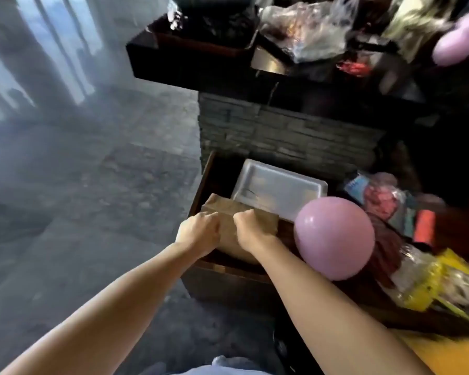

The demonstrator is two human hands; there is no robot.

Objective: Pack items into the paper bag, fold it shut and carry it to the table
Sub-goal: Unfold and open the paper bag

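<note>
A brown paper bag (228, 234) stands on a low dark wooden table (228, 272), its top folded flat. My left hand (198, 232) grips the folded top on the left side. My right hand (251, 227) grips it on the right, close beside the left. Both fists are closed on the paper. What the bag holds is hidden.
A clear plastic tray (279, 190) lies just behind the bag. A pink balloon (333, 238) sits right of my right arm, with packets and a yellow wrapper (428, 282) beyond. A dark, cluttered counter (201, 66) rises behind. Grey stone floor (79, 198) spreads to the left.
</note>
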